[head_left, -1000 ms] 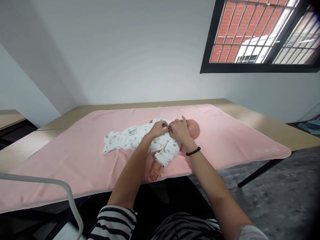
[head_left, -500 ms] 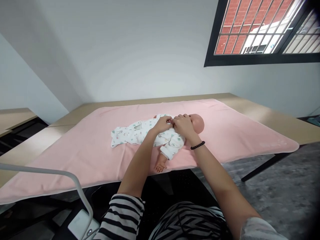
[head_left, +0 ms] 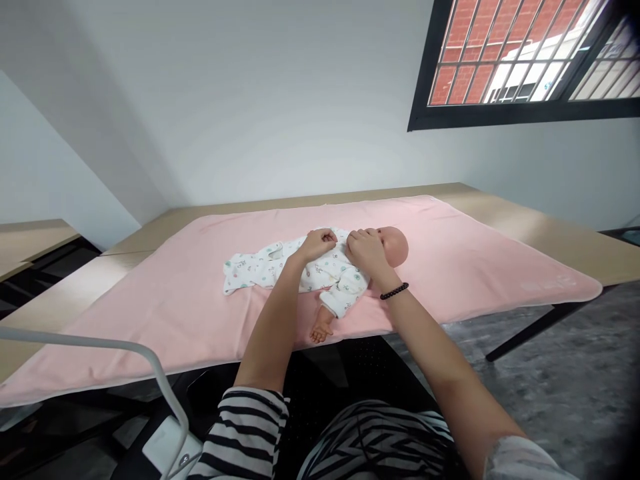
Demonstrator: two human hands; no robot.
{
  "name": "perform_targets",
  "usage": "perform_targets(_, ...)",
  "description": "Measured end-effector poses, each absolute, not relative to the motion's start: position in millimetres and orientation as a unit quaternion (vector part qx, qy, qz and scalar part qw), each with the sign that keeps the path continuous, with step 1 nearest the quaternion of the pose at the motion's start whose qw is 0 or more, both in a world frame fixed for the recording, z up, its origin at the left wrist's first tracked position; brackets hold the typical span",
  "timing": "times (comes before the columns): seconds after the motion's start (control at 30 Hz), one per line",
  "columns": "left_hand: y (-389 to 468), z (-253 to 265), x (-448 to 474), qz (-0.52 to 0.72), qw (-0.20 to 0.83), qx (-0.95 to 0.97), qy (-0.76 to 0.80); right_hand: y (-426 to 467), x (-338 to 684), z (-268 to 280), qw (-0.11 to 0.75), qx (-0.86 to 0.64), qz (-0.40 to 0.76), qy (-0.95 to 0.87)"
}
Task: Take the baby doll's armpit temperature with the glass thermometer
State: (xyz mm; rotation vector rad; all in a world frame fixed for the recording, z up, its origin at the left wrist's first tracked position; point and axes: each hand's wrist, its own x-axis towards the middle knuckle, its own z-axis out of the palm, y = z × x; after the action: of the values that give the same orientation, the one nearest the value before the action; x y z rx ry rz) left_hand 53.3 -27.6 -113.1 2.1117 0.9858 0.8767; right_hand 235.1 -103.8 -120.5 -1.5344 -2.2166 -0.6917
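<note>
Bald plastic baby doll point(head_left: 393, 245) in white printed cotton sleepsuit point(head_left: 300, 270), laid mid pink blanket point(head_left: 150, 293) on wooden table point(head_left: 550, 243); sleepsuit chest fabric is pinched by closed left hand point(head_left: 317, 243) and right hand point(head_left: 367, 251), beside doll's head.

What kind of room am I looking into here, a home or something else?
Probably a plain office or training room, not a nursery: long wooden tables against bare white walls, a black-framed barred window facing brick, and a baby doll laid on a pink blanket, both hands at its chest.
</note>
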Motion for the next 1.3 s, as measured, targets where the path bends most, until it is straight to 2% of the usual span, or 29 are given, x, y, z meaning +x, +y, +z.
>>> perform_targets(0.57, -30.2, -106.2, 35.2, 0.329, 0.388, 0.784, 0.355, -104.2, 225.1, -126.7, 0.255, -0.575, -0.288, -0.722)
perform_targets(0.93, -28.9, -102.4, 17.8, 0.287, 0.415, 0.79, 0.35, -108.9, 223.0, -124.6, 0.261, -0.587, -0.267, -0.718)
perform_targets(1.3, -31.3, -107.3, 19.0, 0.288, 0.365, 0.805, 0.368, -110.5, 222.0, -124.0, 0.25, -0.585, -0.273, -0.721)
